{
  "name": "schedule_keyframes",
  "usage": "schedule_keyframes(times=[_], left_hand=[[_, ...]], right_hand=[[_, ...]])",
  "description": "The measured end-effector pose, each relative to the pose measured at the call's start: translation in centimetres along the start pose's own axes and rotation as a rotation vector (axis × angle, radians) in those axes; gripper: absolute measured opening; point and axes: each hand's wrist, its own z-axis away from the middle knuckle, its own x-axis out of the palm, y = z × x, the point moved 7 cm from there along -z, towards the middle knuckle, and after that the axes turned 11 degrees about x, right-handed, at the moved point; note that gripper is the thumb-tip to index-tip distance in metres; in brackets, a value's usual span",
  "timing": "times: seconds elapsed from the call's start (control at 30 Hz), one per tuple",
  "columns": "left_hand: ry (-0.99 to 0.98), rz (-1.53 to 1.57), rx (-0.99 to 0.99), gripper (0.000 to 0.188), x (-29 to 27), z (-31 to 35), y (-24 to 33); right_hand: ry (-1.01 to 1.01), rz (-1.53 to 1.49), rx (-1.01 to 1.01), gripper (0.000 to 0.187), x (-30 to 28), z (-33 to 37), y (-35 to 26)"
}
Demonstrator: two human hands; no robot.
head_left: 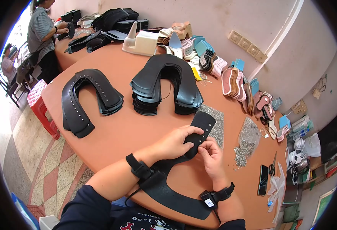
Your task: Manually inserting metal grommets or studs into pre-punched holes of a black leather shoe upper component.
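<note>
A black curved leather-like piece lies in front of me, one strap end raised off the table. My left hand grips that end, thumb on its face. A short row of small metal-rimmed dots runs along the raised end. At its right edge the fingers of my right hand are pinched together; whatever is between the fingertips is too small to make out. Beyond my hands stands a thick stack of plain black U-shaped pieces. To its left lies a lower stack of similar pieces, the top one studded with silver dots.
Small silver studs lie in a flat patch beside the raised end. More spill from a clear plastic bag. A phone and scissors lie at right. Shoe parts line the wall. Another person works at far left.
</note>
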Motion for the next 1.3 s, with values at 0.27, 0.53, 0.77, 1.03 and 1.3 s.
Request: schedule_keyframes(times=[0.27, 0.53, 0.77, 1.03, 1.3], left_hand=[[0.004, -0.025, 0.068, 0.041, 0.2, -0.2, 0.6], [0.07, 0.188, -0.015, 0.036, 0.2, 0.1, 0.1], [0.032, -0.022, -0.003, 0.04, -1.2, -0.2, 0.8], [-0.069, -0.045, -0.016, 0.039, -0.7, -0.2, 0.9], [0.007, -0.159, 0.072, 0.04, -0.8, 0.0, 0.4]], right_hand=[[-0.004, -0.019, -0.079, 0.007, 0.2, -0.1, 0.0], [0.123, -0.134, 0.019, 0.016, -0.7, -0.8, -0.3], [0.212, 0.547, 0.053, 0.01, -4.0, -1.2, 2.2], [0.16, 0.773, -0.167, 0.007, -2.8, -0.9, 1.1], [-0.016, 0.027, 0.116, 0.007, -0.8, 0.2, 0.1]])
